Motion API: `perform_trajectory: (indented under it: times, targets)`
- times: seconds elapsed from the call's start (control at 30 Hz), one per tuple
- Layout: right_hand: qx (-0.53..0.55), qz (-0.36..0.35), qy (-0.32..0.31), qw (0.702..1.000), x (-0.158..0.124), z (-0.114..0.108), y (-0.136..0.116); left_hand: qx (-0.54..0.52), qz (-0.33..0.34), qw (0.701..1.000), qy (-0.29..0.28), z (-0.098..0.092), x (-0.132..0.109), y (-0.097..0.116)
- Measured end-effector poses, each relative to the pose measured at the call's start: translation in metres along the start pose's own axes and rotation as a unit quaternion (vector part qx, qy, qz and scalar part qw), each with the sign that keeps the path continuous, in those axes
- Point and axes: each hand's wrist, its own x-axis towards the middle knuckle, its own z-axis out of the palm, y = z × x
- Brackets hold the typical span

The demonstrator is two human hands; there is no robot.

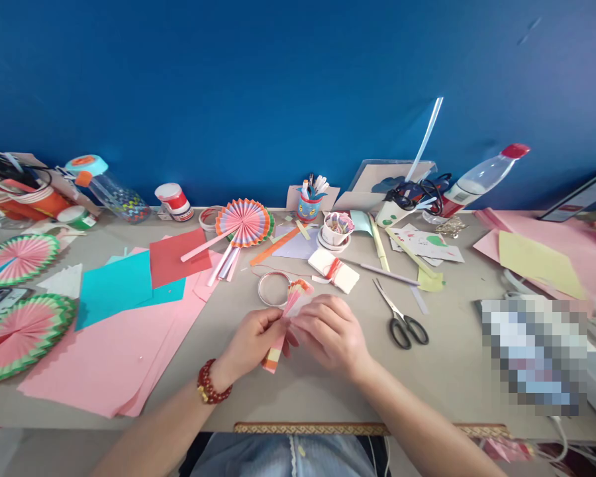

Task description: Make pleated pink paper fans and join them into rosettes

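Note:
My left hand (258,338) grips a narrow pleated paper strip (274,356) in pink, yellow and orange around its middle. The upper end of the strip spreads a little above my fingers, and the lower end pokes out below them. Close against it, my right hand (330,331) has its fingers pinched together by my left thumb; what lies between those fingertips is hidden. Just behind the strip lies a roll of clear tape (273,289). A white card wound with red thread (334,270) rests beyond my right hand, a loose thread trailing left from it.
Black-handled scissors (408,330) lie to the right. Pink sheets (104,358) and teal paper (114,288) cover the left side, near finished pleated fans (27,331). Along the blue wall stand a pen cup (308,209), a red-capped bottle (481,179) and a glue tub (175,201).

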Motion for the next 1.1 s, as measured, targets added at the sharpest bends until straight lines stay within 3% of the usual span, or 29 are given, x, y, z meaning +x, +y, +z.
perform_trajectory:
  times: [0.1, 0.33, 0.57, 0.77, 1.1]
  targets:
    - [0.004, 0.033, -0.057, 0.998, 0.001, 0.006, 0.002, 0.063, 0.029, 0.997, 0.017, 0.001, -0.003, 0.004]
    - [-0.020, 0.046, -0.053, 0.997, -0.001, 0.006, 0.002, 0.241, 0.087, 0.966, 0.021, 0.001, -0.007, 0.009]
    - [-0.026, 0.050, -0.068, 0.996, -0.001, 0.007, -0.003, 0.335, 0.122, 0.934, 0.029, 0.000, -0.006, 0.002]
    - [-0.018, 0.048, -0.077, 0.996, -0.001, 0.007, -0.003, 0.370, 0.128, 0.920, 0.017, -0.001, -0.006, 0.001]
    - [0.027, 0.035, -0.058, 0.997, -0.003, 0.006, 0.007, 0.359, 0.124, 0.925, -0.002, -0.001, -0.006, 0.003]
